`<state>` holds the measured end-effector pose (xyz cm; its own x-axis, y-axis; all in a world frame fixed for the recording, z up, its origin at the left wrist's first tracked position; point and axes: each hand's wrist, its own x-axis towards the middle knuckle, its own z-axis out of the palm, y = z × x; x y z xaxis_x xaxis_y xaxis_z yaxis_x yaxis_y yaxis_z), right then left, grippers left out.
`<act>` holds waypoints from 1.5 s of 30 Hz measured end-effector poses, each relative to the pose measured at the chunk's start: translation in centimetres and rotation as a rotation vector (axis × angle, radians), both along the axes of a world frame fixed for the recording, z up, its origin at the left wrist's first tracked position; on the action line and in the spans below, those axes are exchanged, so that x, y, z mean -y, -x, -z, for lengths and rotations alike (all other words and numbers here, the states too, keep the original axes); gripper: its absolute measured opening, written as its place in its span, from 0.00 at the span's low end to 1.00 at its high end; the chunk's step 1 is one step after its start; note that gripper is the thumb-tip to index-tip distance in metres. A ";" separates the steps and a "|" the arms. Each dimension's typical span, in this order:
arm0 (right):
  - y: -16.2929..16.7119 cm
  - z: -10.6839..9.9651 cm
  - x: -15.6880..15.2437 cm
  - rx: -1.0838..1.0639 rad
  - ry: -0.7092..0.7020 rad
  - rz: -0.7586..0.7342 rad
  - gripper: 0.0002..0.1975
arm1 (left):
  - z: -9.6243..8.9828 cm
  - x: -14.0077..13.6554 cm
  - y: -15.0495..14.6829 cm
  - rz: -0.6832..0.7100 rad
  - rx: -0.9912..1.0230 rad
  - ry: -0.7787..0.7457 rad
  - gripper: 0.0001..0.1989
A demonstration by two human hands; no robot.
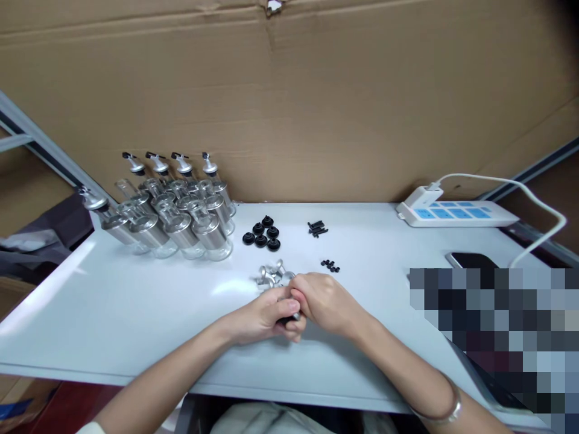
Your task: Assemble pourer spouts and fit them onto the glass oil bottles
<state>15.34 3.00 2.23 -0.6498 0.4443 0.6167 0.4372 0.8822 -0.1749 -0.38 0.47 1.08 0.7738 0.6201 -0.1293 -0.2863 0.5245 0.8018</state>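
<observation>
My left hand (pixel 266 314) is closed around a small black and silver bottle pourer (pixel 289 319), which shows only in part between thumb and fingers. Pressed against it from the right, my right hand (pixel 323 296) has its fingers curled closed; what they grip is hidden. Just beyond both hands lies a pile of silver pourer spouts (pixel 271 274). Farther back sit several black stoppers (pixel 261 232) in a cluster. Thin black parts (pixel 318 229) and tiny black caps (pixel 330 266) lie to their right.
Several glass bottles with metal sleeves (pixel 181 229) stand at the back left, some topped with pourers. On the right are a power strip (pixel 456 214) with a white cable (pixel 538 196) and a phone (pixel 473 261). A cardboard wall (pixel 316 120) backs the white table (pixel 136 313).
</observation>
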 end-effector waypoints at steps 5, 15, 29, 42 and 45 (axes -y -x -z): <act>0.0 0.0 0.1 0.000 0.000 0.011 0.27 | 0.0 0.0 0.0 -0.006 0.009 0.010 0.19; -0.1 0.3 0.2 -0.007 0.034 0.006 0.25 | -0.2 0.0 0.0 -0.027 -0.023 0.022 0.20; 0.2 0.4 0.3 -0.046 0.101 0.054 0.22 | -0.1 0.0 0.1 -0.010 0.009 0.030 0.19; -2.0 -1.4 -1.9 -0.890 0.804 0.279 0.20 | -1.4 0.3 -0.3 -0.115 -0.265 -0.332 0.19; -3.5 -1.1 -3.3 -0.851 0.802 0.368 0.20 | -0.9 -0.1 -0.1 -0.209 -0.207 -0.225 0.18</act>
